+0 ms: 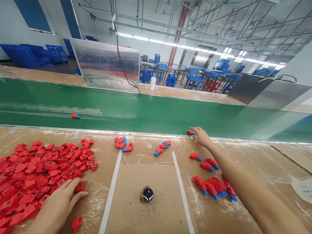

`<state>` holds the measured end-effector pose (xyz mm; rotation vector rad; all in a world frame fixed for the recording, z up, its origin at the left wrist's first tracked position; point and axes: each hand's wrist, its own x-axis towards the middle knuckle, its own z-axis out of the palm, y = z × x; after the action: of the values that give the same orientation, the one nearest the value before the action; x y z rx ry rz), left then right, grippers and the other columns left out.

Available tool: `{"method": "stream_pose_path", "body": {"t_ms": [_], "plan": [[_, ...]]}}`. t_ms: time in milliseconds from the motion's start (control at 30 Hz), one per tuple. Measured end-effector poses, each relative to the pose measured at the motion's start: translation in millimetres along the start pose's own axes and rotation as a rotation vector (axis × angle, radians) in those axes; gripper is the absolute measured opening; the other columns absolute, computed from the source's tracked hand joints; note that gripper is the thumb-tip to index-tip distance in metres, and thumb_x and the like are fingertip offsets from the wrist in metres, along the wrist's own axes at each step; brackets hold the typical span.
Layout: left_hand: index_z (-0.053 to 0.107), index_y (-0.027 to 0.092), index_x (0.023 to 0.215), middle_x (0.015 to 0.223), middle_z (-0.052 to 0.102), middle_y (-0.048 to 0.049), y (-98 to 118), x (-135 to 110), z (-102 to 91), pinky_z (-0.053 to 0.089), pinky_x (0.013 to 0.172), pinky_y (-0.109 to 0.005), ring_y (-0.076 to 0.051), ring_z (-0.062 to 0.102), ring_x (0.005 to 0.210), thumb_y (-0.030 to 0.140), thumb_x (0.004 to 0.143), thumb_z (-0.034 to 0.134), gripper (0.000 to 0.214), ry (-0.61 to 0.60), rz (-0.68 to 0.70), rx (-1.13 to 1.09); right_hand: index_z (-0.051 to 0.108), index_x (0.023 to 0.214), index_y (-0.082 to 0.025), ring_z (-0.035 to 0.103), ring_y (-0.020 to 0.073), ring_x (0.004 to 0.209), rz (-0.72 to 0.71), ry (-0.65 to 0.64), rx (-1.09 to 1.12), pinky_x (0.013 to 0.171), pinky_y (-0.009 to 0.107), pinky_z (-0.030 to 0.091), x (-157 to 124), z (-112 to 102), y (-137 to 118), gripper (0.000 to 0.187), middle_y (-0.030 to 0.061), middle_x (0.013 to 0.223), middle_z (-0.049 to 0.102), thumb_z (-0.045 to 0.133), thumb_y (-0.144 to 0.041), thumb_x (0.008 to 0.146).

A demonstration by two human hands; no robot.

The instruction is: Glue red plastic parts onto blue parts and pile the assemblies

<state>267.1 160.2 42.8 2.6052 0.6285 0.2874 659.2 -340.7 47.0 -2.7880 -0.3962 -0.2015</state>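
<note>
Red, plastic-looking block point(80, 187) between left hand's point(58, 201) thumb and forefinger, near left; can't tell if actually pinched. Right hand's point(202, 137) fingertips at red-and-blue piece point(190, 132), near edge of green belt point(136, 112); grip unclear too. Both probably light, stiff, kinda slick, hard to break imo. I'd grab opposite flat sides. Further out: loose red pile point(36, 172) left, red-blue cluster point(215, 186) right.

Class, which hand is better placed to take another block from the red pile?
Left, probably: the left hand is at the red pile; the right hand is farther off, at a piece on the green belt.
</note>
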Motion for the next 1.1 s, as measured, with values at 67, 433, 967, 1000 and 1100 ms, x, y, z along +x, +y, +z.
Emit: {"method": "stream_pose_path", "body": {"t_ms": [67, 433, 967, 1000, 1100], "plan": [[0.068, 0.025, 0.091, 0.089, 0.072, -0.0065, 3, -5, -8.4, 0.046, 0.068, -0.034, -0.03, 0.067, 0.079, 0.047, 0.074, 0.06, 0.029, -0.01, -0.027, -0.052, 0.064, 0.111, -0.015, 0.06, 0.023, 0.105, 0.009, -0.025, 0.009, 0.094, 0.039, 0.045, 17, 8, -1, 0.025, 0.0102, 0.116, 0.064, 0.061, -0.018, 0.086], [0.066, 0.02, 0.098, 0.084, 0.069, -0.0019, 83, -67, -5.8, 0.051, 0.066, -0.023, -0.014, 0.062, 0.073, 0.035, 0.071, 0.077, 0.033, -0.097, -0.257, -1.096, 0.057, 0.121, -0.016, 0.067, 0.0216, 0.072, 0.006, -0.031, 0.325, 0.068, 0.035, 0.055, -52, -8, -38, 0.045, 0.0116, 0.096, 0.068, 0.027, -0.041, 0.097], [0.069, 0.017, 0.109, 0.117, 0.064, -0.0099, 105, -104, 23.1, 0.047, 0.091, -0.031, -0.022, 0.059, 0.106, 0.04, 0.08, 0.067, 0.037, -0.152, -0.135, -1.023, 0.057, 0.111, -0.019, 0.069, 0.0237, 0.086, -0.134, -0.517, 1.021, 0.077, 0.041, 0.056, -228, -46, -151, 0.041, 0.0131, 0.104, 0.068, 0.063, -0.052, 0.088], [0.069, 0.017, 0.109, 0.118, 0.063, -0.0096, 106, -106, 24.3, 0.047, 0.09, -0.03, -0.022, 0.059, 0.107, 0.04, 0.082, 0.065, 0.036, -0.139, -0.111, -1.005, 0.058, 0.111, -0.019, 0.069, 0.023, 0.085, -0.144, -0.522, 1.027, 0.077, 0.041, 0.056, -230, -45, -153, 0.04, 0.0125, 0.103, 0.068, 0.063, -0.051, 0.088], [0.064, 0.018, 0.117, 0.107, 0.065, -0.0077, 111, -111, 29.0, 0.049, 0.084, -0.029, -0.018, 0.06, 0.094, 0.041, 0.087, 0.058, 0.038, -0.177, -0.08, -1.029, 0.056, 0.114, -0.019, 0.068, 0.0207, 0.084, -0.169, -0.54, 1.031, 0.079, 0.04, 0.056, -233, -41, -157, 0.039, 0.0109, 0.102, 0.068, 0.06, -0.05, 0.09]]}}
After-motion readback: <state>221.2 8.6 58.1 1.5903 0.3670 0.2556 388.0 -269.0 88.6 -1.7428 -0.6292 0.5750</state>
